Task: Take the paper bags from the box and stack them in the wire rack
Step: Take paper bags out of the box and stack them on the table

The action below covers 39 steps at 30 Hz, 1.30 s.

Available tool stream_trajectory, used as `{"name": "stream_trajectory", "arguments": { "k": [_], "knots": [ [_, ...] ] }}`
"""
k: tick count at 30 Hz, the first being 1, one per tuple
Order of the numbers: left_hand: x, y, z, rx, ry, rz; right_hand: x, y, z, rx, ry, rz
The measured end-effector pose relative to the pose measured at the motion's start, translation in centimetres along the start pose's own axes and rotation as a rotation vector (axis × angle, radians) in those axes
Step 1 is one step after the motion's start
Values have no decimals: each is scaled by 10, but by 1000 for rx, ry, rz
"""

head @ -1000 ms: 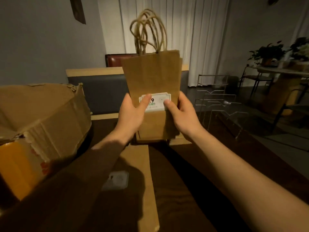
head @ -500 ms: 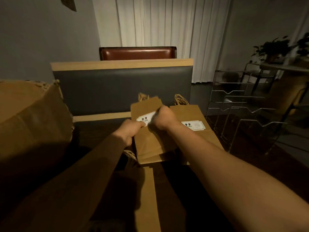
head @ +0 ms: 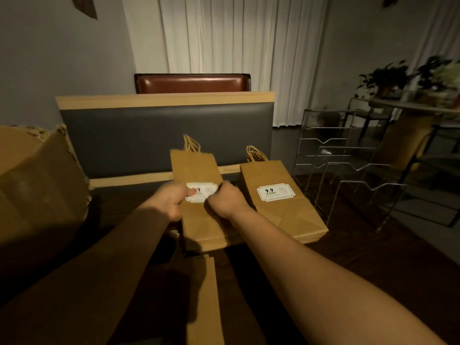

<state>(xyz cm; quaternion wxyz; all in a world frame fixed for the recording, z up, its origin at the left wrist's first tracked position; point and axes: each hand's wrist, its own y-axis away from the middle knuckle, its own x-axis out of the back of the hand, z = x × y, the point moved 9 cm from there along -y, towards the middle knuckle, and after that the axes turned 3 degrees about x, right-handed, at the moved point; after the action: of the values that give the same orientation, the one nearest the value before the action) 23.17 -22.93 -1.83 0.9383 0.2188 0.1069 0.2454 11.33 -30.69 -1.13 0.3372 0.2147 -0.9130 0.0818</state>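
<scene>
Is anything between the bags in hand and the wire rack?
Yes: the second bag stack lies on the table between the held bags and the wire rack. Both hands would lift over it.

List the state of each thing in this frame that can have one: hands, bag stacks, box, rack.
Left hand: grips the left bag stack, thumb on its label.
Right hand: grips the same stack.
Left bag stack: folded flat, lying on the table, held by both hands.
Right bag stack: folded flat, lying on the table, untouched.
Cardboard box: flap torn; contents not visible.
Wire rack: upright, no bags visible in it.
</scene>
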Motion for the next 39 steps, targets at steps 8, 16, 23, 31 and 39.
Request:
{"name": "stream_trajectory", "arguments": {
  "k": [8,16,23,31,39],
  "knots": [
    [-18,185,101,-701,155,-54,132,119,-83,413,-403,69],
    [-106,268,-36,-753,-114,-63,165,271,41,414,-506,210],
    [-124,258,-148,-488,-334,-76,128,305,110,295,-481,133],
    [-131,258,-146,-393,-380,-78,144,308,105,166,-509,6],
    [-167,276,-188,-250,-434,-254,177,358,168,-191,-275,9]
  ]
}}
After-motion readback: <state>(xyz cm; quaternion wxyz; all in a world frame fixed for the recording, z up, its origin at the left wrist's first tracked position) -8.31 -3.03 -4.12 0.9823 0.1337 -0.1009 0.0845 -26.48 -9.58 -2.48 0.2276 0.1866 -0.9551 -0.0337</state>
